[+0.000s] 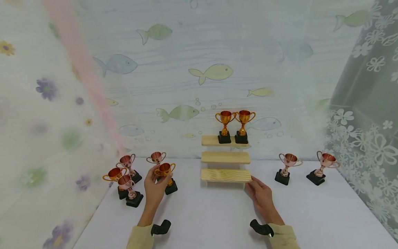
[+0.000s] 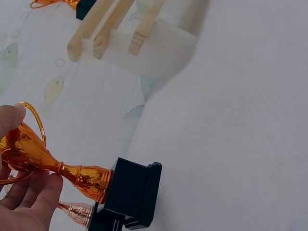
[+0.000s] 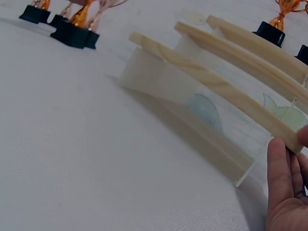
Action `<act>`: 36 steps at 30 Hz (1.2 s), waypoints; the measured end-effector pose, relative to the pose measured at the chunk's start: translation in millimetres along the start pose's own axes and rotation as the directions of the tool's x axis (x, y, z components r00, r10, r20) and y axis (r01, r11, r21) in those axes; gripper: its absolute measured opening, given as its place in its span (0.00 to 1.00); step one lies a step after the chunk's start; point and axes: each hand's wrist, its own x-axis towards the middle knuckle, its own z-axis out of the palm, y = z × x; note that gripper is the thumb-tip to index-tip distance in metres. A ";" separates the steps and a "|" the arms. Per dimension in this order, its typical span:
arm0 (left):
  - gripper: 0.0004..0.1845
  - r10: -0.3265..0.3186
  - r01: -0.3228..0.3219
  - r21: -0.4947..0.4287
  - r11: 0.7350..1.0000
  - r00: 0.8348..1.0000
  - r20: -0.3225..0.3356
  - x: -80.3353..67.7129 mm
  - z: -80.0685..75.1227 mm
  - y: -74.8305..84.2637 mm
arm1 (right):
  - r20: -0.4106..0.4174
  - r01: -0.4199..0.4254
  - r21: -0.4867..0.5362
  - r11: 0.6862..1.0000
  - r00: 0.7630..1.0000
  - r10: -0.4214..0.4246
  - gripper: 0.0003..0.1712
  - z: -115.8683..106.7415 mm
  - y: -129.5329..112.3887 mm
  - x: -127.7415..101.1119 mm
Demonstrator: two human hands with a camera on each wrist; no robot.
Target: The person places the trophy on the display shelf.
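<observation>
This is a staged recording booth, not a lived-in room. A white cloth-covered bench point(image 1: 217, 214) is closed in by hung fabric: a pale backdrop point(image 1: 192, 69) printed with cartoon fish and bubbles, a sheer flowered curtain point(image 1: 40, 114) on the left, grey floral lace point(image 1: 370, 114) on the right. The props look arranged for show: a three-step wooden display stand point(image 1: 225, 162) at centre, small toy trophies point(image 1: 130, 173) grouped left, more trophies point(image 1: 306, 167) right, two gold ones point(image 1: 234, 126) on the top step. Black wrist-worn camera mounts point(image 1: 161, 228) complete the set-up.
</observation>
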 end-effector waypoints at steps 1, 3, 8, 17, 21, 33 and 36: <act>0.33 -0.006 0.006 0.005 1.000 1.000 0.010 0.1 0.6 -0.6 | -0.003 0.001 -0.003 1.000 1.000 -0.001 0.31 0.0 -0.3 0.0; 0.33 -0.014 0.014 0.021 1.000 1.000 0.017 0.6 1.5 -1.3 | -0.011 0.000 -0.007 1.000 1.000 0.000 0.31 0.2 -0.9 0.2; 0.31 -0.005 0.005 0.043 0.999 1.000 0.016 -0.4 1.3 2.4 | -0.013 -0.009 -0.010 1.000 1.000 0.009 0.31 0.5 -2.7 -0.4; 0.29 -0.013 0.011 0.074 0.997 1.000 0.026 -9.3 -0.4 28.7 | -0.014 0.003 0.012 1.000 1.000 -0.003 0.31 4.4 -3.9 -2.6; 0.28 -0.021 0.018 0.082 0.996 0.999 0.029 -11.2 -1.1 36.6 | -0.022 0.002 0.010 1.000 1.000 -0.001 0.31 5.3 -2.9 -2.7; 0.29 -0.039 0.035 0.086 0.996 0.998 0.048 -10.0 -1.4 37.1 | -0.026 0.000 0.002 1.000 1.000 0.000 0.31 5.4 -2.2 -3.9; 0.29 -0.040 0.036 0.087 0.996 0.998 0.048 -8.6 -0.2 32.6 | -0.026 0.008 0.018 1.000 1.000 -0.008 0.31 5.3 -1.2 -3.4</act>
